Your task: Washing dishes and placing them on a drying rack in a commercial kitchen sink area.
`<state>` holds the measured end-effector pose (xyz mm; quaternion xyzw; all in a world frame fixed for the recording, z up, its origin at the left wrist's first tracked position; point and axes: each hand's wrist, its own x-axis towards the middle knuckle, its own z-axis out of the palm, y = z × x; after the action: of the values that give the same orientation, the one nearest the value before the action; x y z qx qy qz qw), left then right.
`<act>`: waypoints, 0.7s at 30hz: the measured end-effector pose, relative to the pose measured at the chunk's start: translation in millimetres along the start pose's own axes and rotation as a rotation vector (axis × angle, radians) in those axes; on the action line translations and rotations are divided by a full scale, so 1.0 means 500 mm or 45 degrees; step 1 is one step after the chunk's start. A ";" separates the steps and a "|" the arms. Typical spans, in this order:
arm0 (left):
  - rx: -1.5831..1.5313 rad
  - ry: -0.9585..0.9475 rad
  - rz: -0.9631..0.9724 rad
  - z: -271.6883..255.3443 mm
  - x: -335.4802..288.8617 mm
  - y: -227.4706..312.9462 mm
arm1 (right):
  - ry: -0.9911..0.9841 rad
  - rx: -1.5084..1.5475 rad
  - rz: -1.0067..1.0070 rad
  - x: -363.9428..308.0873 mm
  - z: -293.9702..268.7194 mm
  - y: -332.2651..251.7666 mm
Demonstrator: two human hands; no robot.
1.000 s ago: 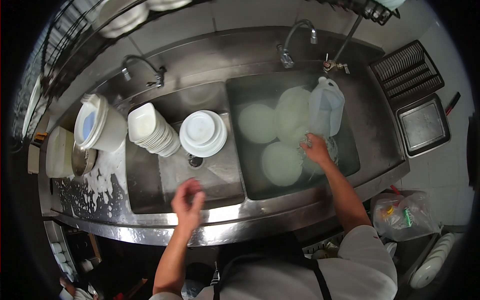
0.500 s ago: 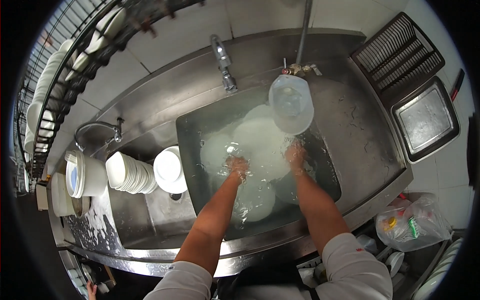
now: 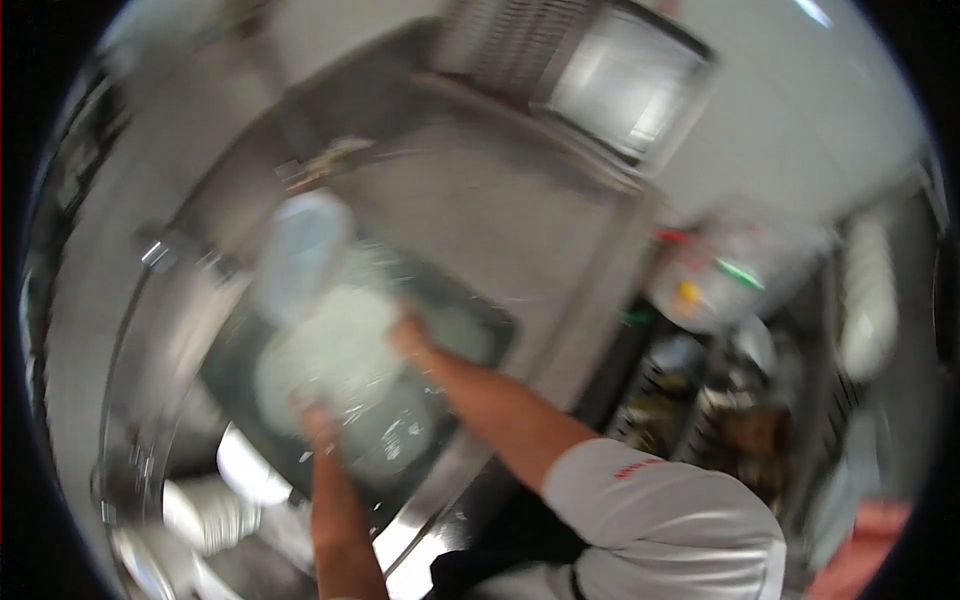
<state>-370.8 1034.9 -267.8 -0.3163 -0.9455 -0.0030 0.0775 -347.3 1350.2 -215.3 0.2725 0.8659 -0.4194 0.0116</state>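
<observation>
A basin of cloudy water (image 3: pixel 225 365) sits in the steel sink, and large pale round dishes (image 3: pixel 350 335) lie under its surface. My left hand (image 3: pixel 315 410) is in the water by the near left edge of the pale dishes. By their right edge is my right hand (image 3: pixel 407 338), also in the water. Blur and water hide the fingers of both hands, so I cannot tell whether either grips a dish. A translucent plastic container (image 3: pixel 300 250) stands at the basin's far left corner.
White dishes (image 3: pixel 250 470) and a stack of white plates (image 3: pixel 210 515) stand left of the basin. A steel drainboard (image 3: pixel 500 200) extends right, with a metal tray (image 3: pixel 630 80) and dark rack (image 3: pixel 505 40) beyond. A filled plastic bag (image 3: pixel 740 260) and shelved dishes (image 3: pixel 867 310) are at right.
My view has swung to the right and is blurred, so the basin appears farther left and turned. Both hands stay in the water near the pale dishes.
</observation>
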 end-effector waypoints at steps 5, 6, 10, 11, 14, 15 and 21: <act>-2.135 -0.143 -1.312 -0.071 -0.022 0.065 | -0.075 0.676 -0.001 -0.079 -0.082 -0.013; -2.159 -0.113 -1.418 -0.092 -0.018 0.079 | -0.324 0.739 -0.011 -0.100 -0.120 -0.009; -2.305 -0.165 -1.372 -0.151 0.009 0.112 | -0.183 0.911 -0.128 -0.131 -0.182 -0.092; -2.325 -0.187 -1.356 -0.159 0.015 0.110 | -0.174 0.934 -0.114 -0.136 -0.187 -0.103; -2.236 -0.111 -1.273 -0.167 0.017 0.092 | -0.124 0.901 -0.119 -0.152 -0.185 -0.110; -2.155 -0.108 -1.208 -0.165 0.017 0.086 | -0.116 0.885 -0.083 -0.160 -0.184 -0.104; -2.409 -0.153 -0.954 -0.122 0.052 0.075 | -0.010 0.813 -0.183 -0.178 -0.211 -0.099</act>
<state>-360.0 1077.2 -205.2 0.0690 -0.5960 -0.7574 -0.2577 -273.4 1361.6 -89.1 0.1988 0.7075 -0.6706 -0.1008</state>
